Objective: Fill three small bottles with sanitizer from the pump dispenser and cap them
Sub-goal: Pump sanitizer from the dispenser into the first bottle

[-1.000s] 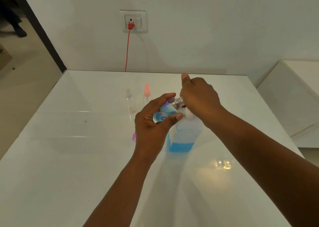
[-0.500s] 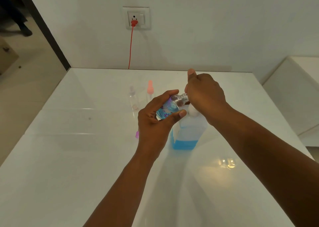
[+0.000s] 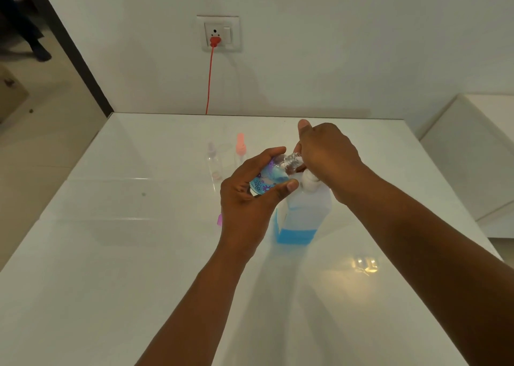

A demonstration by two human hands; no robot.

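Holding flowered small bottle point(image 3: 266, 180) tilted in my left hand point(image 3: 250, 196), fingers and thumb curled round body, neck pointing right toward pump dispenser point(image 3: 303, 212) nozzle. My right hand point(image 3: 328, 160) covers pump head; its finger state unclear. Mouth must meet hidden spout.

Left hand point(image 3: 250, 199) curled round a small flowered bottle point(image 3: 265, 179), tilted, neck toward the pump head. Right hand point(image 3: 328, 157) on top of the pump dispenser point(image 3: 303, 215), thumb up, fingers hiding the nozzle. Blue liquid low in the dispenser. Two capped small bottles, one clear-capped point(image 3: 213, 160), one pink-capped point(image 3: 240, 150), upright behind on the white table point(image 3: 111, 254). Purple cap point(image 3: 219, 219) partly hidden by the left wrist. Red cord point(image 3: 210, 82) hanging from the wall socket point(image 3: 218, 33).
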